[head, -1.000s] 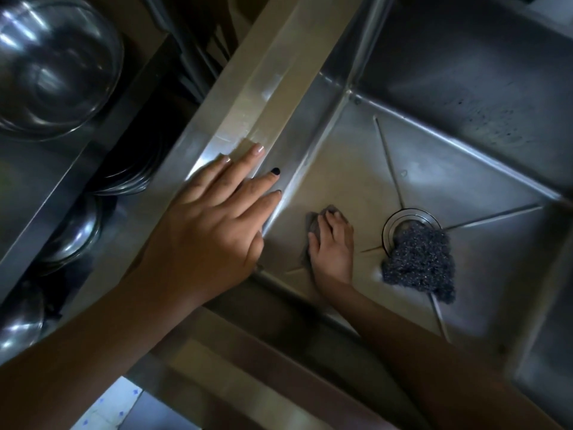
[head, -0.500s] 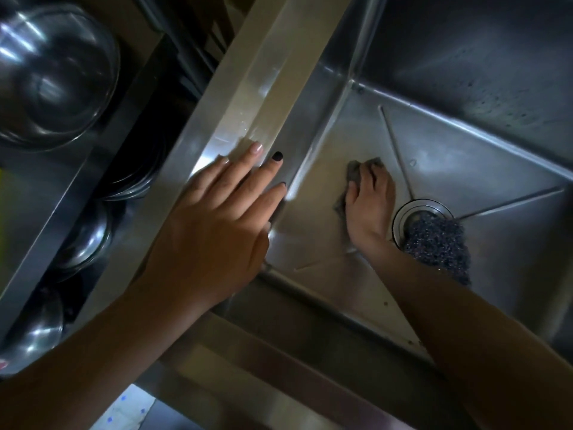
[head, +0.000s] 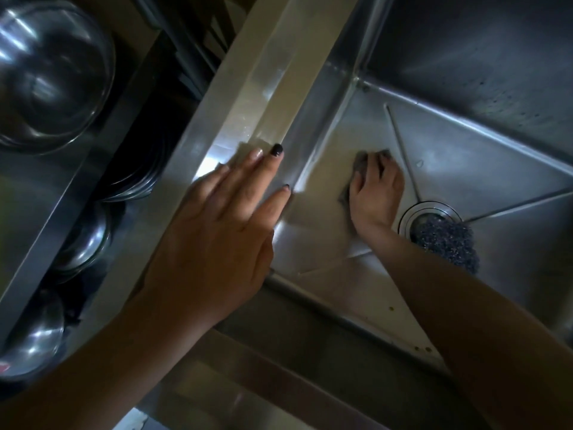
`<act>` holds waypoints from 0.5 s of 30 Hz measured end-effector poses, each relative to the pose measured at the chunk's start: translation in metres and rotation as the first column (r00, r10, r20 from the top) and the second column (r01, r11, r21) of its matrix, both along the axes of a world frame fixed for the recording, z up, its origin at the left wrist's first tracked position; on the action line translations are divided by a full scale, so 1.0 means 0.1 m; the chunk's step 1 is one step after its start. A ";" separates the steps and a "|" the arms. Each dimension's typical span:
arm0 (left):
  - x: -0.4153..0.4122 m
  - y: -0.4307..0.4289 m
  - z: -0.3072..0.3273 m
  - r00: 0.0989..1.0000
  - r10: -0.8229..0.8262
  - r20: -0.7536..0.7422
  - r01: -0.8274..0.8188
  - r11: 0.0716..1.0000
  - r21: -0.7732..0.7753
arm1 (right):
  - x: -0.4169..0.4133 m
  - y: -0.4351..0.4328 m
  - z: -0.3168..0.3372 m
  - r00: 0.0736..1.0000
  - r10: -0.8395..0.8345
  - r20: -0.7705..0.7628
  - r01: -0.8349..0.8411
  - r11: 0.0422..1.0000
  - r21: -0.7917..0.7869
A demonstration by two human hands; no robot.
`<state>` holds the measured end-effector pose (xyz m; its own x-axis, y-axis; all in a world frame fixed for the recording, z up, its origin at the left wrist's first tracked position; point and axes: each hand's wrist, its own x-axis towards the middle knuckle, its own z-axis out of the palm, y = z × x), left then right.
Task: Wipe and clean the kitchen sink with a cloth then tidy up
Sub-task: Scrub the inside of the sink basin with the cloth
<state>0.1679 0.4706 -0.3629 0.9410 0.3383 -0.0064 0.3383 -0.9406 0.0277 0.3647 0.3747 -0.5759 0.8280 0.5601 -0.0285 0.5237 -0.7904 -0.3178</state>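
The steel sink (head: 465,169) fills the right half of the view, seen from above. My right hand (head: 376,193) reaches down to its floor and presses a small grey cloth (head: 359,161) against the metal, left of the drain (head: 429,214). Only the cloth's edges show past my fingers. My left hand (head: 223,231) lies flat with straight fingers on the sink's left rim (head: 266,97), holding nothing.
A dark steel-wool scrubber (head: 446,243) lies partly over the drain. Left of the rim, a dark rack holds several steel bowls, a large one (head: 52,72) on top and smaller ones (head: 83,243) below. The counter's front edge (head: 279,383) runs along the bottom.
My right hand has slid the cloth across the sink floor, first away from me and then a little left toward the side wall. My left hand has stayed on the rim.
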 end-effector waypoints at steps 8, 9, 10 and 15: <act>-0.02 -0.01 -0.02 0.999 0.036 -0.005 -0.036 0.999 0.030 | 0.32 0.16 0.01 0.999 -0.053 -0.008 0.053 0.998 0.022; -0.02 -0.01 -0.02 0.999 0.043 -0.012 -0.043 0.999 0.030 | 0.27 0.13 0.02 0.998 -0.055 -0.021 0.055 0.998 0.018; -0.02 0.00 -0.02 0.999 0.050 -0.009 -0.049 0.998 0.030 | 0.19 0.10 0.04 0.998 -0.057 -0.033 0.057 0.998 0.007; -0.03 -0.01 -0.01 0.995 0.041 0.094 -0.045 0.998 0.040 | -0.47 -0.16 0.09 0.996 -0.029 -0.082 0.020 0.995 -0.098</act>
